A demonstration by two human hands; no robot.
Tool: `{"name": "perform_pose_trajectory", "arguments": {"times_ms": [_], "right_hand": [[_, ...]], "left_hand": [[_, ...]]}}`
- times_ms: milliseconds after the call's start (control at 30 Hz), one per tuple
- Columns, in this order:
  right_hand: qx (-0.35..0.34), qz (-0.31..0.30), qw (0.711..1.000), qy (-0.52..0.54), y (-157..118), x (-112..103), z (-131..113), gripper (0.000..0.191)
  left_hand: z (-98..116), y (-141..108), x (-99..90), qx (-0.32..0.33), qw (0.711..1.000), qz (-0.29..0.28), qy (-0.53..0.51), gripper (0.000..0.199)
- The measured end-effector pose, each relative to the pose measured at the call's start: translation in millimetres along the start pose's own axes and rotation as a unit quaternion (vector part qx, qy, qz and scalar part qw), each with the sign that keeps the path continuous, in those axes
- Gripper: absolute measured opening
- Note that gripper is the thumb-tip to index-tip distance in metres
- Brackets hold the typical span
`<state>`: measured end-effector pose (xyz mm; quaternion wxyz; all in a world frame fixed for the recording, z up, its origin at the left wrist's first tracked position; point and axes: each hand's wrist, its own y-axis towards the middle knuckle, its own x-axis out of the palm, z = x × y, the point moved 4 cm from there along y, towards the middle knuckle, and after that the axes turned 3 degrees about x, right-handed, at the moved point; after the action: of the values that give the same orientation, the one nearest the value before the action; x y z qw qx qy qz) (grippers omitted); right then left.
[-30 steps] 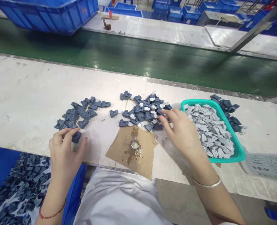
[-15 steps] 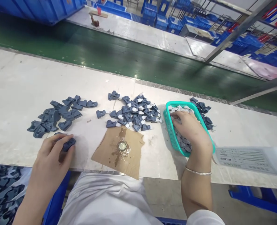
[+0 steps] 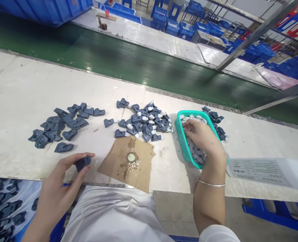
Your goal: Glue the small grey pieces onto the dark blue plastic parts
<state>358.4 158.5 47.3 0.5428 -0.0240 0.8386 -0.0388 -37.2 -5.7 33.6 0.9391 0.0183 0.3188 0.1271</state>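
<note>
Between thumb and fingers my left hand [image 3: 65,178] grips a dark blue-grey piece [image 3: 82,163] above the table's front edge. A pile of similar dark pieces [image 3: 57,124] lies just beyond it. My right hand [image 3: 200,136] reaches into a green basket [image 3: 186,153] of small grey pieces [image 3: 198,154]; its fingers are bent together at the left side, and what they hold is hidden. Dark pieces with light grey tips [image 3: 146,121] form a pile in the middle. In front of them, brown cardboard [image 3: 145,168] bears a small round metallic item [image 3: 131,157] amid wet spots.
A white bottle [image 3: 265,171] with a printed label lies right of the basket. More dark pieces [image 3: 216,117] sit behind the basket. A green conveyor belt [image 3: 113,64] runs beyond the table [image 3: 17,87], with a metal post [image 3: 250,37] at right.
My left hand has moved right and toward me with a dark piece, which is lifted and turned. Another dark piece now shows uncovered beside the left pile. My right hand stays in the basket.
</note>
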Motion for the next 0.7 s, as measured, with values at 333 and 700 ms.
{"name": "perform_pose_trajectory", "arguments": {"times_ms": [333, 700], "right_hand": [[0.064, 0.013, 0.997, -0.045, -3.9, -2.6, -4.6, 0.018], [-0.006, 0.044, 0.989, -0.139, -3.8, 5.5, 8.4, 0.022]], "left_hand": [[10.3, 7.8, 45.8, -0.055, 0.964, -0.082, -0.247, 0.029], [-4.7, 17.8, 67.3, -0.048, 0.949, -0.124, -0.287, 0.032]]}}
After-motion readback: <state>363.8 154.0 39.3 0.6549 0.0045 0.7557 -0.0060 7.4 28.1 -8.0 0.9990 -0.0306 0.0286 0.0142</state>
